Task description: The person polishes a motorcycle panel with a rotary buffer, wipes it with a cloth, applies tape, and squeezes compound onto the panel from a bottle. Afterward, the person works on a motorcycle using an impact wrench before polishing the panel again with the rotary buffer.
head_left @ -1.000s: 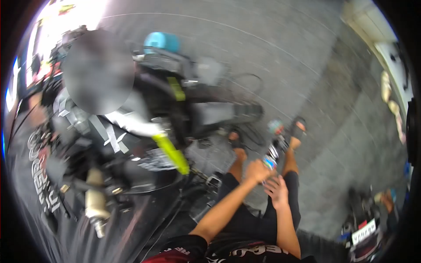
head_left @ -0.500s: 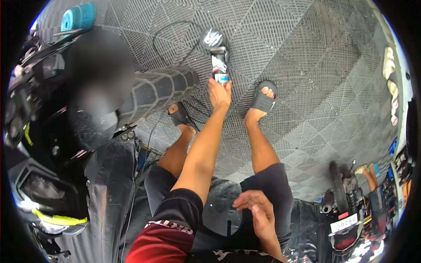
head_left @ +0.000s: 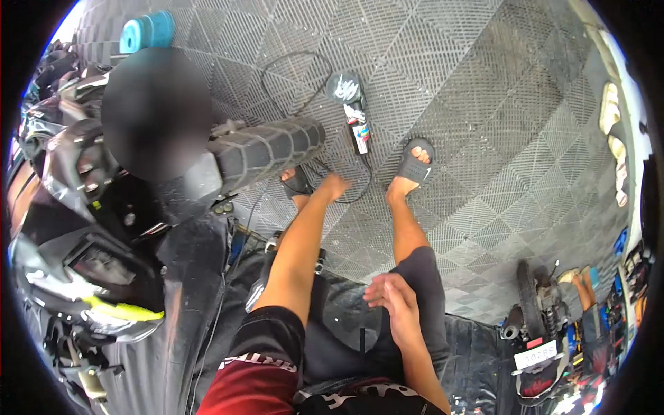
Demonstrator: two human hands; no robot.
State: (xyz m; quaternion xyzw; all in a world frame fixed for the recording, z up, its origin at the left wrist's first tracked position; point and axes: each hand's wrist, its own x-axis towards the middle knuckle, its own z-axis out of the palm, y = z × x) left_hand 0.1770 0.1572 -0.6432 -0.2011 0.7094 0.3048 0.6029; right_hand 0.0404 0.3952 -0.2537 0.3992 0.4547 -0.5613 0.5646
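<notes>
A corded power tool (head_left: 359, 130) with a round, white-marked head lies on the grey tiled floor, out of both hands. Just below it, over the cord (head_left: 369, 174), is my left hand (head_left: 335, 187); its fingers are smeared by motion, and whether they touch the cord is unclear. My right hand (head_left: 395, 299) hovers above my right thigh, fingers loosely extended, with nothing in it. To the left of the tool is a knobbly motorcycle tyre (head_left: 266, 151).
Motorcycle bodywork with a yellow strip (head_left: 124, 309) fills the left side. A teal container (head_left: 146, 31) stands at upper left. At lower right are another motorcycle with a plate (head_left: 536, 355) and a person's legs (head_left: 584, 290). My sandalled feet flank the tool's cord.
My left hand has let go of the power tool and moved back toward me and slightly left. The tool now rests on the floor. My right hand has risen slightly.
</notes>
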